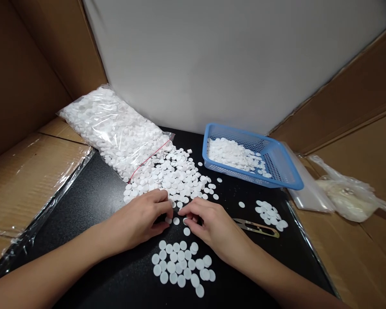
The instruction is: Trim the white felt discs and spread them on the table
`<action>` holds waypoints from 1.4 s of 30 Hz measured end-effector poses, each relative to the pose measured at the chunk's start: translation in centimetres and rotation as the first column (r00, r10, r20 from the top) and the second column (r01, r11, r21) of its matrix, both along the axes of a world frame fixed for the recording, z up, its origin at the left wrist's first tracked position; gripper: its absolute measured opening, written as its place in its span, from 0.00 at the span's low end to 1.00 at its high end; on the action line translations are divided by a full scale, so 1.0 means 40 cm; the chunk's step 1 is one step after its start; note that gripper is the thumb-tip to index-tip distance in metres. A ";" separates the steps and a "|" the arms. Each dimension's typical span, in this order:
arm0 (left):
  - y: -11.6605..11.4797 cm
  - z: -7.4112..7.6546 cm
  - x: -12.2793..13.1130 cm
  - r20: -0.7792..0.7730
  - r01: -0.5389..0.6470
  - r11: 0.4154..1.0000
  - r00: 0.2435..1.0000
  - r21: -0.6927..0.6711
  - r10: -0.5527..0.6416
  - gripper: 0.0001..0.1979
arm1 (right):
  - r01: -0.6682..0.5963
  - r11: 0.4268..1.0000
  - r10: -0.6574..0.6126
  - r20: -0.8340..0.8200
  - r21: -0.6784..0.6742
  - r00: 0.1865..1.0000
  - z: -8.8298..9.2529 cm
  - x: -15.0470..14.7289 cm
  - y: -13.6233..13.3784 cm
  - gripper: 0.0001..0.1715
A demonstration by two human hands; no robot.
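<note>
Left hand (141, 214) was at frame centre, thumb and fingers narrowed at a white disc (168, 221); couldn't tell if gripped. Right hand (214, 223), just beside, was also narrow at a second disc (185, 221), grip unclear. Main disc heap (176, 176) lay above them, at the mouth of the clear bag (112, 124), upper left; loose group (181, 256) lower centre. Good handling, I judged, meant one disc per pinch, by the edge, without knocking either batch.
</note>
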State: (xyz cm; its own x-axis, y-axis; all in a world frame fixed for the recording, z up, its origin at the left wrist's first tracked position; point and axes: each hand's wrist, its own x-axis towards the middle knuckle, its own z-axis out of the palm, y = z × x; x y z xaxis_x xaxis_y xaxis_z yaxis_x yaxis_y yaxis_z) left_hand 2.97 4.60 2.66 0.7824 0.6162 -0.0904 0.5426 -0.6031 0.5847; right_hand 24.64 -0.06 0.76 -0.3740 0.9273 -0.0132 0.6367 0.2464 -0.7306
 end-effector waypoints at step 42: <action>0.037 0.025 -0.033 0.031 0.033 0.983 0.999 -0.180 -0.028 0.10 | -0.095 0.946 0.090 0.030 0.310 0.995 -0.033 0.011 0.005 0.10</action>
State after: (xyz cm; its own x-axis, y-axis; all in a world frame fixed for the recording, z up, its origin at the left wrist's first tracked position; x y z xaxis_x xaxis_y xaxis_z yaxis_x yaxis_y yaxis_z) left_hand 1.67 6.08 3.64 0.8045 0.5675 -0.1750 0.5069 -0.5026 0.7003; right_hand 25.08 0.15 -0.56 -0.4606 0.8475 0.2636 0.6107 0.5181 -0.5988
